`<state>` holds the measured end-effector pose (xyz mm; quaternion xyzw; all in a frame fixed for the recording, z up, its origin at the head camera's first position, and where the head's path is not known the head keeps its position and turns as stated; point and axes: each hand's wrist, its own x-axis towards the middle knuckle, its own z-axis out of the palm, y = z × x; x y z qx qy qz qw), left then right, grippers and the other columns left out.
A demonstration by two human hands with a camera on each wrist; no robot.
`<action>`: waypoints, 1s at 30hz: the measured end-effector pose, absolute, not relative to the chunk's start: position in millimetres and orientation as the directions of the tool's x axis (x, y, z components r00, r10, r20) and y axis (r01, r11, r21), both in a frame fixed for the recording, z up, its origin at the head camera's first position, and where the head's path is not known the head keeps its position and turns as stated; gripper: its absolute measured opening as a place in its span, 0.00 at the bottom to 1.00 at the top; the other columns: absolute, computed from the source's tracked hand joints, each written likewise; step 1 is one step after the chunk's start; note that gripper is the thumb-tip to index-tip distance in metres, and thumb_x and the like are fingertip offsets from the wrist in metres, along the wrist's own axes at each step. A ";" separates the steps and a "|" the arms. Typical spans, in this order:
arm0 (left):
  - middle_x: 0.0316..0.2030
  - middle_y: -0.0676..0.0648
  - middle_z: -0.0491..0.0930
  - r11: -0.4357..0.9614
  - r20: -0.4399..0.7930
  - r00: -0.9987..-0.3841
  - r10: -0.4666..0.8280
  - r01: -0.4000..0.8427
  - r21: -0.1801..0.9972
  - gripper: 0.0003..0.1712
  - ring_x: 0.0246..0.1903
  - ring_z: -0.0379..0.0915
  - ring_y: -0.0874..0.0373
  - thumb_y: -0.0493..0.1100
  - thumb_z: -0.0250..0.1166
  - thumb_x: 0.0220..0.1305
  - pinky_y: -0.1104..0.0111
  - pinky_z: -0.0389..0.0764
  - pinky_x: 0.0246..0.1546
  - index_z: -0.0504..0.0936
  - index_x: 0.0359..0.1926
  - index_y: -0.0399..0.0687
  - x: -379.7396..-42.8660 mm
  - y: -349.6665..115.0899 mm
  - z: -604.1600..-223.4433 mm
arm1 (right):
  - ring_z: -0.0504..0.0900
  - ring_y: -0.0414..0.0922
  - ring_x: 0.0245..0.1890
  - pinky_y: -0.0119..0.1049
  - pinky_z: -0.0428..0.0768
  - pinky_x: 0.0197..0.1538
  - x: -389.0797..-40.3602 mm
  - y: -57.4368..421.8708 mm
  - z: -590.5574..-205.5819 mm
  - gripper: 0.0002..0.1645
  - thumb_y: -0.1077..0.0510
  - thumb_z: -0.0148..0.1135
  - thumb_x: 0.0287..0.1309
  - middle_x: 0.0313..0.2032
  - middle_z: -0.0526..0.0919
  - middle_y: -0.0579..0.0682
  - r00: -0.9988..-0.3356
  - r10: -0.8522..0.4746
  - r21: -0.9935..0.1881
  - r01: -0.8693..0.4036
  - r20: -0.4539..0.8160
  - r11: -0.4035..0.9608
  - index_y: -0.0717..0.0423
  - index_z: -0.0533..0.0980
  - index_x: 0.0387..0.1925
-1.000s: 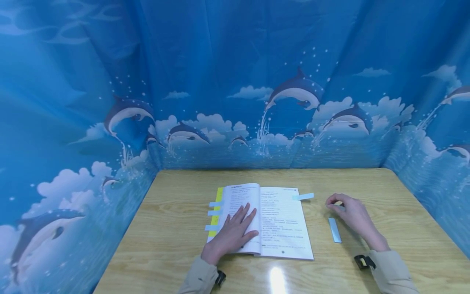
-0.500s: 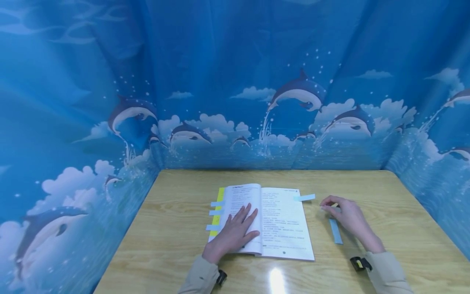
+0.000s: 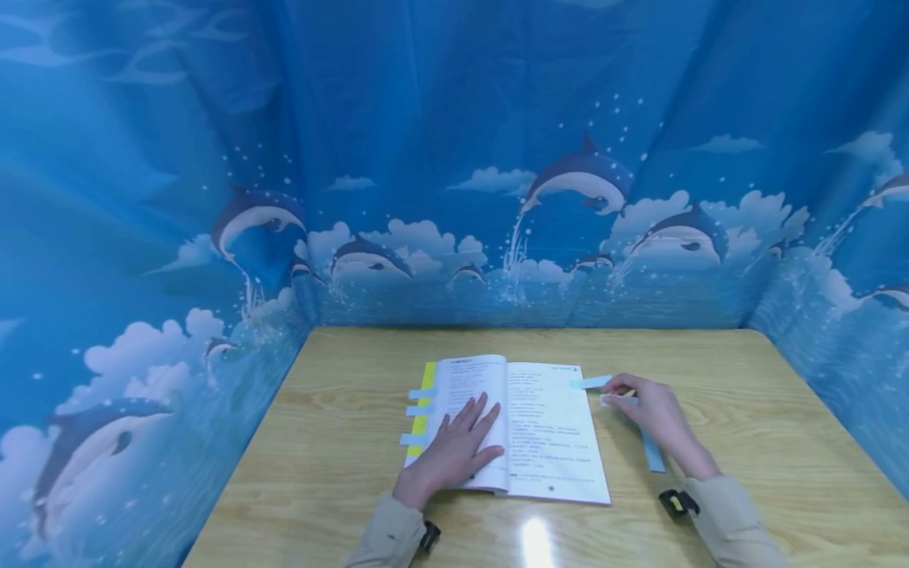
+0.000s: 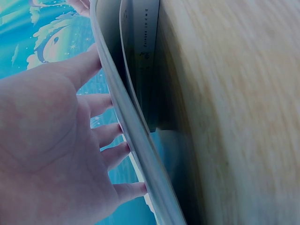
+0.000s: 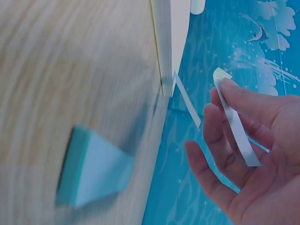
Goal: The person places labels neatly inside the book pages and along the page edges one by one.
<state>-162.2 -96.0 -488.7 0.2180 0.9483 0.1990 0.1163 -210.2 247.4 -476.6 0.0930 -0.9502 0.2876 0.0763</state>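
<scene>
An open book (image 3: pixel 554 442) lies on the table, its printed pages facing up. My left hand (image 3: pixel 449 457) rests on the left page with fingers spread; the left wrist view shows its fingertips against the page edges (image 4: pixel 136 145). Just off the book's upper right edge, my right hand (image 3: pixel 655 414) pinches a pale sticky note strip (image 5: pixel 236 129) between thumb and forefinger. A light-blue sticky note (image 3: pixel 589 383) sticks out from the right page, close to those fingertips. Below the right hand lies a small pad of blue sticky notes (image 3: pixel 653 455), partly covered by the hand in the head view.
Several blue sticky notes (image 3: pixel 419 411) stick out at the book's left side over a yellow edge (image 3: pixel 429 375). The wooden table (image 3: pixel 305 442) ends at a blue dolphin-print curtain (image 3: pixel 426 197) along the back and sides.
My right hand has moved left, bringing the pinched sticky note strip from beside the pad to the book's right edge. My left hand has stayed on the left page.
</scene>
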 end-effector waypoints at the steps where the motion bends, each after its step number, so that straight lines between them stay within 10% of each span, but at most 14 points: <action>1: 0.81 0.50 0.40 0.826 -0.134 -0.878 0.459 0.367 0.428 0.38 0.80 0.36 0.50 0.63 0.47 0.78 0.41 0.47 0.76 0.51 0.81 0.58 -162.2 -96.0 -488.6 | 0.83 0.48 0.36 0.49 0.81 0.41 -211.5 245.5 -476.8 0.06 0.56 0.70 0.62 0.35 0.87 0.47 -0.975 -0.127 -0.537 -0.207 0.183 0.818 0.53 0.84 0.39; 30: 0.82 0.52 0.38 0.843 -0.162 -0.884 0.438 0.341 0.417 0.39 0.80 0.34 0.51 0.65 0.45 0.77 0.42 0.45 0.76 0.50 0.81 0.61 -165.0 -93.7 -490.9 | 0.76 0.42 0.22 0.35 0.72 0.27 -229.8 216.0 -488.8 0.04 0.57 0.72 0.59 0.26 0.84 0.44 -0.991 -0.096 -0.606 -0.017 -0.098 0.795 0.54 0.85 0.33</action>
